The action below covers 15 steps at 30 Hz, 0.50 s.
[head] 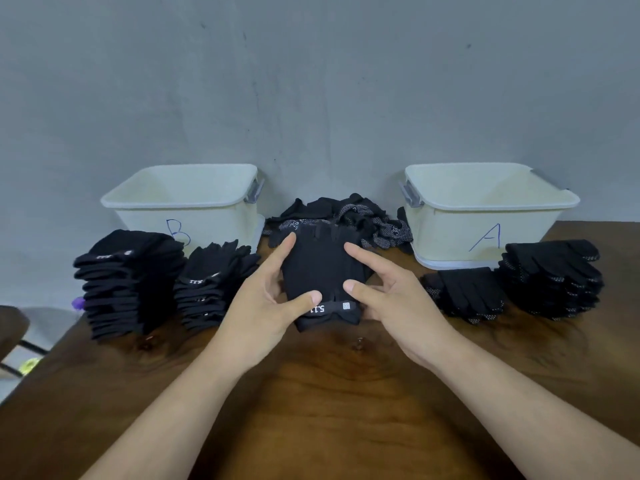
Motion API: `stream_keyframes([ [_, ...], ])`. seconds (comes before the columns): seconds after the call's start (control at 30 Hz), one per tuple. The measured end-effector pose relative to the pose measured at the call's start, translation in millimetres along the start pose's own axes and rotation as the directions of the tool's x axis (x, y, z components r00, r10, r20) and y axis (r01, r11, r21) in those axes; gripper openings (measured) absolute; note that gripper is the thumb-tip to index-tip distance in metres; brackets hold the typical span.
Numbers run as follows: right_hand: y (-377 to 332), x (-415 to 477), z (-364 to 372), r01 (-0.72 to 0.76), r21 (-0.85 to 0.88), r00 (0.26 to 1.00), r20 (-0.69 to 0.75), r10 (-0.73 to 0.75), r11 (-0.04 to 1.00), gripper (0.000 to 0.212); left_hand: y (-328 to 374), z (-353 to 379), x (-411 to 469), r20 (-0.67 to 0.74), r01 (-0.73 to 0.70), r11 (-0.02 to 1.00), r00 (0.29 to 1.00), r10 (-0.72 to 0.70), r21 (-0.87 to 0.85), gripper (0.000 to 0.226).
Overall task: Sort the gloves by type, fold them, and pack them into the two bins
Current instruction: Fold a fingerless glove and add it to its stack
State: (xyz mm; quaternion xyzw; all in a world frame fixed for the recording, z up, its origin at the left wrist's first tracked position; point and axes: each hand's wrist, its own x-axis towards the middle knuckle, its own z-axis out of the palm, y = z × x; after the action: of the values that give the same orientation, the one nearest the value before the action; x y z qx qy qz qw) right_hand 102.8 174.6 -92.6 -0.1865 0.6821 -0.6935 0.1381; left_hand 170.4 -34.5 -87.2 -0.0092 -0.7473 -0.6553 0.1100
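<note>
Wooden table [311,393] bearing bin B [180,202] at left and bin A [485,202] at right, with a loose glove pile [346,213] between. Logo-cuffed stacks [128,282] stand before B, dotted stacks [550,278] before A. At centre, the left hand [256,306] and right hand [398,299] pinch a black glove [318,268], thumbs on top, forefingers extended.

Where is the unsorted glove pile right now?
In the head view, the unsorted glove pile lies at centre back, between bin B on the left and bin A on the right, behind the held glove.
</note>
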Motion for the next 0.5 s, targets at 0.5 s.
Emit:
stream_keyframes([
  [0.5, -35.1, 108.6, 165.4, -0.183, 0.195, 0.982, 0.073, 0.172, 0.964, 0.077, 29.9, -144.8, 18.3, -0.441, 0.173, 0.960, 0.896, -0.060, 0.220, 0.064],
])
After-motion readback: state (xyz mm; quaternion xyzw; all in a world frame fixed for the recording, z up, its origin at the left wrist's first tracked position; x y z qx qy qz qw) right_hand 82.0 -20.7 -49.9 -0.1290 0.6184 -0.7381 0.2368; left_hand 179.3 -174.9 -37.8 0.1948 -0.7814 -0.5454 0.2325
